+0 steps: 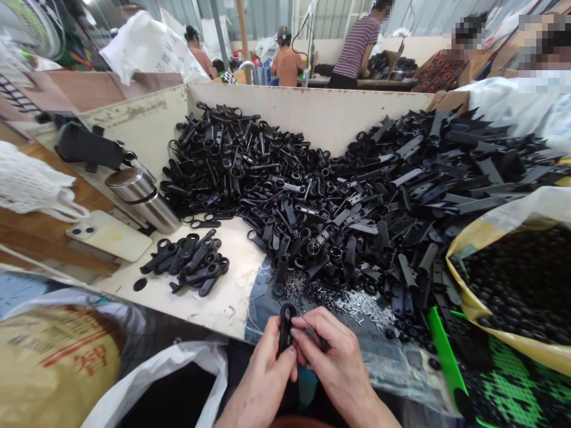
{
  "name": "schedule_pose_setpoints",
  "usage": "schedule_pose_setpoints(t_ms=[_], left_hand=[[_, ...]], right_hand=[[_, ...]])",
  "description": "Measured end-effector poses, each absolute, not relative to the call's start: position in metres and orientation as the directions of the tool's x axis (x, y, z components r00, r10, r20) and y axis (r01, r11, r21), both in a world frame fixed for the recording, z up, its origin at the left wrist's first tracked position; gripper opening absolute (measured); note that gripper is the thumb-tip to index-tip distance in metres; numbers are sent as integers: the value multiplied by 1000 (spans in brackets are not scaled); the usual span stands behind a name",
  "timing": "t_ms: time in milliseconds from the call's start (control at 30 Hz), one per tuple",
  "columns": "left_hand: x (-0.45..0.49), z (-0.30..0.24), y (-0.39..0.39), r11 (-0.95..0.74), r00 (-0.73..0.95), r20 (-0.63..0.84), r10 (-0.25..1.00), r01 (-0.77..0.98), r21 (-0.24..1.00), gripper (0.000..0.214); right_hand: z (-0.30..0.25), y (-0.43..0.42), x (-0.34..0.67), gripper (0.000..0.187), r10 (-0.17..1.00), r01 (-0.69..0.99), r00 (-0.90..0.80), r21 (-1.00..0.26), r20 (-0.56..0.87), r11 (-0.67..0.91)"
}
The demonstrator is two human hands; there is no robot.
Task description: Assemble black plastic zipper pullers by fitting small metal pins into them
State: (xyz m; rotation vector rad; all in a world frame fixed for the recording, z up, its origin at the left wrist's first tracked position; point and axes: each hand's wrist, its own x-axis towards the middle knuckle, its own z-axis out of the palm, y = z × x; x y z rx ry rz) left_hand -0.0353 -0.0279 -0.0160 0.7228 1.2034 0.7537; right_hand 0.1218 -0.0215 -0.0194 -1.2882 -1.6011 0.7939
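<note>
My left hand (pixel 267 362) is closed around a black plastic part with a ringed end (pixel 286 333), held upright above the front edge of the table. My right hand (pixel 334 356) meets it from the right, thumb and forefinger pinched at the part's side. Whatever sits between those fingertips is too small to make out. Just beyond my hands lie a scatter of small silver metal pins (pixel 363 306) and small black pieces (pixel 314 292). Behind them rises a big heap of similar black plastic parts (pixel 285 178).
Left of the heap lies a smaller group of black parts (pixel 191 258), near a steel flask (pixel 145 199) and a phone (pixel 109 235). An open sack of black round pieces (pixel 521 285) and a green tray (pixel 446 362) stand right. A white sack (pixel 147 374) hangs at front left.
</note>
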Motion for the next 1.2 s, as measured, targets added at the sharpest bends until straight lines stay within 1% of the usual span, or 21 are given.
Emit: schedule_pose_setpoints(t_ms=[200, 300, 400, 533, 633, 700, 767, 867, 933, 1000, 1100, 1200], left_hand=[[-34, -20, -30, 560, 185, -537, 823, -109, 821, 29], [-34, -19, -30, 570, 164, -552, 818, -95, 816, 33], [-31, -12, -28, 568, 146, -558, 817, -38, 822, 38], [-28, -5, -25, 553, 149, -549, 823, 17, 833, 37], [-30, -8, -25, 575, 114, -570, 813, -8, 818, 37], [-32, -13, -27, 597, 96, -591, 801, -47, 801, 40], [-34, -19, -28, 597, 120, -588, 800, -55, 801, 41], [-37, -32, -31, 559, 187, -547, 816, -13, 829, 42], [-38, -40, -31, 527, 219, -520, 826, 29, 849, 42], [-39, -45, -31, 488, 214, -496, 842, 91, 868, 40], [-41, -48, -29, 424, 202, -461, 864, 201, 883, 35], [-40, -46, -26, 371, 250, -432, 866, 256, 893, 32]], right_hand=[[-19, -28, 119, 20, 942, 440, -48, -839, 333, 320], [-22, -32, 116, 20, 955, 418, -1, -868, 296, 269], [-27, -34, 111, 21, 967, 363, 51, -907, 250, 216], [-31, -35, 108, 21, 961, 358, 81, -908, 264, 219], [-29, -36, 111, 25, 945, 426, 23, -858, 327, 287], [-27, -36, 115, 31, 924, 498, -52, -792, 379, 353], [-25, -36, 119, 35, 900, 574, -141, -707, 413, 414], [-21, -36, 126, 35, 868, 663, -266, -574, 418, 480], [-20, -36, 129, 34, 843, 694, -337, -494, 418, 523], [-21, -37, 131, 36, 819, 705, -403, -431, 410, 563], [-22, -38, 133, 40, 807, 711, -467, -389, 362, 586], [-23, -41, 134, 44, 837, 725, -461, -419, 294, 547]])
